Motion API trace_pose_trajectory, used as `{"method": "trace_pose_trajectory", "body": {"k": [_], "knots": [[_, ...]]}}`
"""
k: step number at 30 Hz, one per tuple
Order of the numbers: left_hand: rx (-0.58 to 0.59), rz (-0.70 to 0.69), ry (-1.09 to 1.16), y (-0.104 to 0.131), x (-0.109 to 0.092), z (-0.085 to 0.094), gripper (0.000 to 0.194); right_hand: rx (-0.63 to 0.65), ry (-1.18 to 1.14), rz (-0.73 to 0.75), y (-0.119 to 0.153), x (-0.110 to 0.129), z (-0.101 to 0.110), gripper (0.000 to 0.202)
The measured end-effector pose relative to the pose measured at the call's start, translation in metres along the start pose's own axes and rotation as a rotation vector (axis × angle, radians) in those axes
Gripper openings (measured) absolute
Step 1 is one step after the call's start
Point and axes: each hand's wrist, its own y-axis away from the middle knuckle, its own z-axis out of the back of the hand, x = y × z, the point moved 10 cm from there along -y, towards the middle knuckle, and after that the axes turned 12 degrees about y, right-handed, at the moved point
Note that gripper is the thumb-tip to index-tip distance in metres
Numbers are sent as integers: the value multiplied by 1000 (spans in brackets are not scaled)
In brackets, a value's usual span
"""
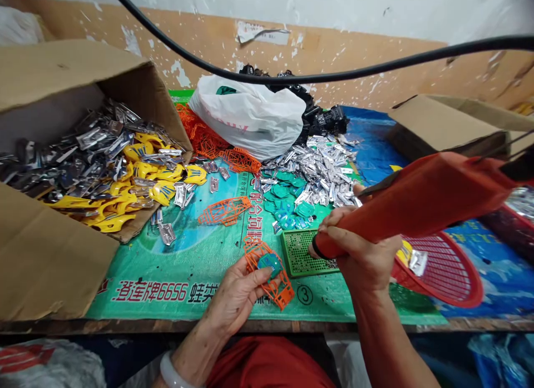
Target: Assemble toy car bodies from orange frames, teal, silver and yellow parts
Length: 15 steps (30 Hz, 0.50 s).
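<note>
My left hand point(237, 291) is closed on an orange plastic frame point(278, 291), its thumb pressing a small teal plastic piece point(269, 264) against the lattice. My right hand point(367, 254) wraps round a thick red electric screwdriver point(400, 202), which slants down to the left. Its lower end is at the green perforated tray point(300, 268), partly covered by my fingers; I cannot see the bit. Dark small bits lie in the tray near that end. Another orange frame point(225, 211) lies flat to the left, and loose teal pieces point(286, 193) are heaped behind the tray.
At left, a tipped cardboard box point(54, 254) spills yellow and silvery parts. Silver parts point(325, 171), a white plastic bag point(250, 118) and black parts point(325, 121) are piled behind. A red basket point(459, 271) stands at right. A black cable point(334, 76) crosses above.
</note>
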Motion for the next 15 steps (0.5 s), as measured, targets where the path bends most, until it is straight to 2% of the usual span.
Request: {"method": "trace_pose_trajectory", "body": {"k": [15], "knots": [[65,14,12,1,2,-3,28,8,10,-36,9,-3,0,17]]}}
